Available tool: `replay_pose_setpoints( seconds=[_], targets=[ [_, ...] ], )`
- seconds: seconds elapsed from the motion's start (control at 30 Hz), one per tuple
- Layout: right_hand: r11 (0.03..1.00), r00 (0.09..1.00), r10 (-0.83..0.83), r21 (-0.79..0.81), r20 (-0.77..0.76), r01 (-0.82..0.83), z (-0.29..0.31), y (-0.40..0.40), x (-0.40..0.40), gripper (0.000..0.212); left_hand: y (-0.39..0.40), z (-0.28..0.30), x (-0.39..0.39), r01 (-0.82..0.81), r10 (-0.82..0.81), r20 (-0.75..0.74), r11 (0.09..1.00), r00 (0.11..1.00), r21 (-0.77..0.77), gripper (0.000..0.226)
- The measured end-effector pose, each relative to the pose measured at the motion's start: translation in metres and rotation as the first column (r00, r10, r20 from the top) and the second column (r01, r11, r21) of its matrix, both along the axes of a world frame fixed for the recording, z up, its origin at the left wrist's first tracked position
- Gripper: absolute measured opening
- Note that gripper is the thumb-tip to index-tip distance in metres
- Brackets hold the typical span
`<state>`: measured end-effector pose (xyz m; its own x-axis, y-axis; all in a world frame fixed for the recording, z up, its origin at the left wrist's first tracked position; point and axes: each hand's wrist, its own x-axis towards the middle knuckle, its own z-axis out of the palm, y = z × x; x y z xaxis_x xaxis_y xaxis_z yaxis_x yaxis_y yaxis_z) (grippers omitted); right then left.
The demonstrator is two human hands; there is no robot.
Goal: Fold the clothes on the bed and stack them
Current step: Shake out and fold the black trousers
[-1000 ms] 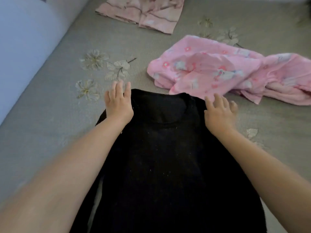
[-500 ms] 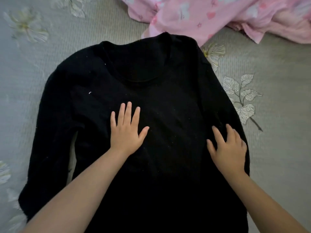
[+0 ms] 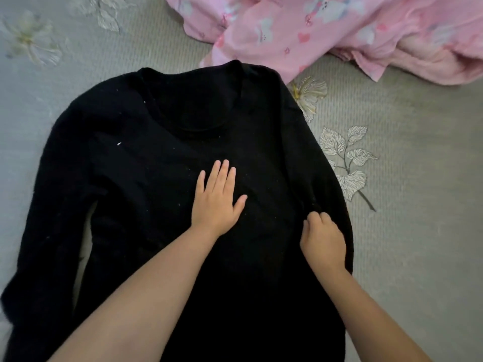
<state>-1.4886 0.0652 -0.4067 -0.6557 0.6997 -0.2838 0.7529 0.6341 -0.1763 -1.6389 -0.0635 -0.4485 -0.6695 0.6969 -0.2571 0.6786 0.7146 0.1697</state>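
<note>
I'm looking straight down at my left hand [image 3: 215, 198], flat on the chest of the black sweater [image 3: 146, 178], fingers straight and close together, thumb angled out to the right, palm pressing the fabric and holding nothing. My left forearm runs in from the lower left across the sweater's body. My right hand [image 3: 322, 237] sits at the right side of the garment, fingers curled under and bunching a fold of black cloth where the right sleeve meets the body: a pinch grip on the sweater, knuckles up. That forearm comes in from the lower right corner.

The sweater is a soft, matte knit, speckled with pale lint, round neckline pointing away from me. It lies face up in the middle of the bed [image 3: 418, 205], left sleeve hanging down along the left side with a thin gap of bedcover showing beside the body, right sleeve tucked close along the edge.

The bedcover is a grey ribbed weave with embroidered flowers and leaves, one leafy sprig just right of the sweater. A rumpled pink printed garment [image 3: 326, 35] lies beyond the collar, touching the neckline at top centre and spreading off to the right.

There's open bedcover to the right of my right hand and at upper left.
</note>
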Motion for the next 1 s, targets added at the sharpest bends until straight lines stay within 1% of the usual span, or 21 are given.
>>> replay_pose_setpoints(
  seconds=[0.1, 0.13, 0.17, 0.2, 0.27, 0.3, 0.37, 0.43, 0.47, 0.53, 0.6, 0.67, 0.77, 0.83, 0.87, 0.93, 1.0],
  targets=[
    [0.982, 0.962, -0.191, -0.033, -0.194, 0.188, 0.013, 0.051, -0.008, 0.019, 0.000, -0.002, 0.000, 0.005, -0.005, -0.016, 1.000, 1.000, -0.022, 0.070],
    [0.971, 0.949, -0.235, -0.016, -0.210, 0.237, 0.020, 0.075, -0.012, 0.020, 0.000, -0.003, 0.000, 0.000, -0.001, -0.021, 1.000, 1.000, -0.025, 0.071],
    [0.965, 0.948, -0.257, -0.001, -0.186, 0.262, 0.026, 0.101, -0.017, 0.022, 0.001, -0.004, 0.000, -0.003, 0.003, -0.021, 1.000, 1.000, -0.023, 0.071],
    [0.965, 0.958, -0.259, 0.009, -0.126, 0.262, 0.033, 0.124, -0.022, 0.024, 0.002, -0.003, 0.000, -0.005, 0.004, -0.009, 1.000, 1.000, -0.025, 0.071],
    [0.983, 0.982, -0.184, 0.020, -0.035, 0.185, 0.041, 0.150, -0.034, 0.028, 0.002, -0.004, 0.001, -0.010, 0.010, 0.003, 1.000, 1.000, -0.029, 0.070],
    [0.992, 0.992, -0.122, 0.008, -0.033, 0.122, 0.041, 0.148, -0.040, 0.030, 0.002, -0.004, 0.001, -0.014, 0.015, 0.002, 0.999, 1.000, -0.029, 0.071],
    [0.998, 0.999, -0.014, -0.058, -0.032, 0.012, 0.036, 0.118, -0.046, 0.033, 0.003, -0.002, 0.001, -0.018, 0.018, 0.007, 0.999, 1.000, -0.040, 0.071],
    [0.989, 0.996, 0.091, -0.120, 0.012, -0.089, 0.018, 0.075, -0.043, 0.038, 0.004, -0.001, 0.000, -0.021, 0.021, 0.002, 0.998, 1.000, -0.053, 0.072],
    [0.983, 0.989, 0.140, -0.123, 0.044, -0.134, 0.010, 0.055, -0.041, 0.042, 0.004, -0.001, 0.000, -0.025, 0.025, 0.000, 0.998, 1.000, -0.054, 0.072],
    [0.982, 0.980, 0.186, -0.048, 0.077, -0.183, -0.003, 0.035, -0.038, 0.040, 0.005, -0.001, 0.000, -0.026, 0.026, -0.003, 0.998, 1.000, -0.062, 0.073],
    [0.981, 0.979, 0.190, 0.021, 0.069, -0.192, -0.008, 0.040, -0.038, 0.030, 0.005, -0.001, 0.000, -0.025, 0.024, -0.008, 0.997, 1.000, -0.074, 0.073],
    [0.988, 0.988, 0.152, 0.033, 0.010, -0.152, -0.005, 0.058, -0.041, 0.025, 0.006, -0.002, -0.001, -0.021, 0.021, -0.007, 0.996, 1.000, -0.084, 0.073],
    [0.999, 0.994, 0.011, 0.045, -0.105, -0.007, 0.013, 0.106, -0.050, 0.019, 0.005, -0.002, -0.002, -0.019, 0.019, 0.001, 0.996, 1.000, -0.083, 0.071],
    [0.995, 0.989, -0.087, 0.042, -0.119, 0.093, 0.027, 0.145, -0.059, 0.022, 0.005, -0.003, -0.002, -0.025, 0.026, 0.005, 0.997, 1.000, -0.071, 0.070],
    [0.995, 0.992, -0.089, 0.039, -0.089, 0.093, 0.032, 0.162, -0.063, 0.024, 0.005, -0.003, -0.002, -0.029, 0.029, 0.006, 0.997, 1.000, -0.067, 0.070],
    [0.999, 0.998, -0.041, 0.015, -0.047, 0.042, 0.037, 0.174, -0.069, 0.029, 0.006, -0.001, -0.002, -0.035, 0.036, 0.013, 0.997, 0.999, -0.061, 0.069],
    [0.998, 0.998, 0.052, -0.039, -0.048, -0.054, 0.037, 0.151, -0.070, 0.034, 0.007, 0.001, -0.002, -0.048, 0.050, 0.032, 0.998, 0.998, -0.048, 0.068]
  ],
)
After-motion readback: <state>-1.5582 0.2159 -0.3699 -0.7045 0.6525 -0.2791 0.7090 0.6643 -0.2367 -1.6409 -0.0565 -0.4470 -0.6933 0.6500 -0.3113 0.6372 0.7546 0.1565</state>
